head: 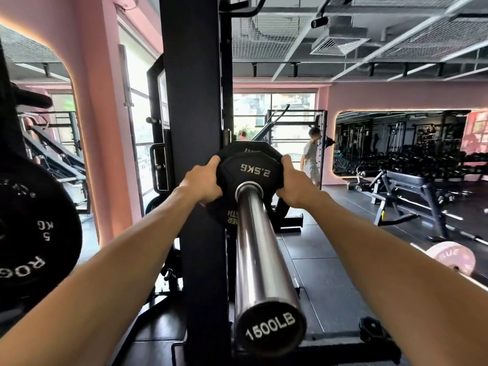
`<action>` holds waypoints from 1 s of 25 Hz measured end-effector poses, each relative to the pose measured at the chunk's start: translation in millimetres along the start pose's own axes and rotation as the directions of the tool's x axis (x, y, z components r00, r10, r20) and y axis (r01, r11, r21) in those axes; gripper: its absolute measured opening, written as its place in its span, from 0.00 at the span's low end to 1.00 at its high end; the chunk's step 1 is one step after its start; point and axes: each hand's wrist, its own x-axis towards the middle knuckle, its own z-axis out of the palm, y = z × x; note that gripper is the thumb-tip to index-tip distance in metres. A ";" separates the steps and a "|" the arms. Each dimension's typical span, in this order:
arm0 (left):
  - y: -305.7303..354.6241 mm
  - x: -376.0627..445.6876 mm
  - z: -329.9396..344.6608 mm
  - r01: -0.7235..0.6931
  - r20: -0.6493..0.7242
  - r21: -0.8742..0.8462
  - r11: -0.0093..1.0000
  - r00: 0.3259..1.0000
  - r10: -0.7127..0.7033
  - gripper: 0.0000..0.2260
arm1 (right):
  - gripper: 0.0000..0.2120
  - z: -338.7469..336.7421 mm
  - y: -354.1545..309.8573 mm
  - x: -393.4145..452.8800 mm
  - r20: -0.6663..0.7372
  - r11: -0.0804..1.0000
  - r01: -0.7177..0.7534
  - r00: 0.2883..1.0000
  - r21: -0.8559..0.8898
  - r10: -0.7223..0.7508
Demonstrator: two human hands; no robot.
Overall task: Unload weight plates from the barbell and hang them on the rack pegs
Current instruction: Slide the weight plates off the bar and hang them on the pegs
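Note:
A steel barbell sleeve (260, 249) runs from me toward the rack, its end cap marked 1500LB. A small black 2.5 kg plate (250, 171) sits on the sleeve, in front of a larger black plate (244, 147). My left hand (202, 184) grips the small plate's left edge, thumb on its face. My right hand (291, 184) grips its right edge. The black rack upright (195, 101) stands just left of the plates. No rack peg is plainly visible.
A black 5 kg plate (34, 233) hangs at the far left. To the right stand a bench (412, 186) and a pink bumper plate (451, 257) on the floor. Two people (311, 157) are at the back near the windows. Dark rubber floor surrounds the rack.

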 end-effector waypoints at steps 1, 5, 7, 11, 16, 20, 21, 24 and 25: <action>-0.8 -7.6 -1.1 0.013 0.010 -0.060 0.998 1.000 -0.012 0.26 | 0.26 -3.2 -3.2 -5.9 0.001 1.000 0.009 1.000 0.004 -0.009; 3.4 -46.2 -11.3 -0.010 -0.035 -0.161 0.987 0.999 0.005 0.17 | 0.20 -13.7 -11.7 -43.2 0.011 1.000 0.001 1.000 -0.025 -0.001; 5.5 -71.2 -20.1 -0.047 -0.105 -0.080 0.996 0.994 0.038 0.13 | 0.18 -21.8 -16.8 -71.0 0.001 0.999 -0.003 1.000 -0.047 0.003; 11.7 -129.0 -39.4 -0.063 -0.180 -0.023 0.998 0.982 0.058 0.13 | 0.19 -50.5 -35.4 -126.6 0.021 0.998 0.010 1.000 -0.065 -0.009; 29.3 -216.6 -73.8 -0.076 -0.219 -0.011 0.997 0.973 0.072 0.11 | 0.18 -89.0 -63.9 -202.6 0.044 0.996 0.043 0.998 -0.083 -0.040; 45.4 -276.4 -103.8 -0.079 -0.227 0.037 0.996 0.970 0.085 0.13 | 0.16 -118.1 -83.5 -254.9 0.094 0.994 0.053 0.995 -0.091 -0.045; 48.7 -288.6 -110.1 -0.090 -0.221 0.042 0.995 0.970 0.097 0.13 | 0.16 -125.3 -88.4 -266.3 0.104 0.994 0.052 0.994 -0.097 -0.042; 52.6 -314.8 -140.7 -0.106 -0.210 0.059 0.993 0.971 0.116 0.14 | 0.18 -147.7 -111.1 -291.0 0.101 0.996 0.059 0.994 -0.074 -0.051; 50.9 -319.2 -154.4 -0.099 -0.219 0.067 0.993 0.969 0.112 0.16 | 0.20 -156.2 -122.2 -295.2 0.096 0.996 0.067 0.993 -0.060 -0.061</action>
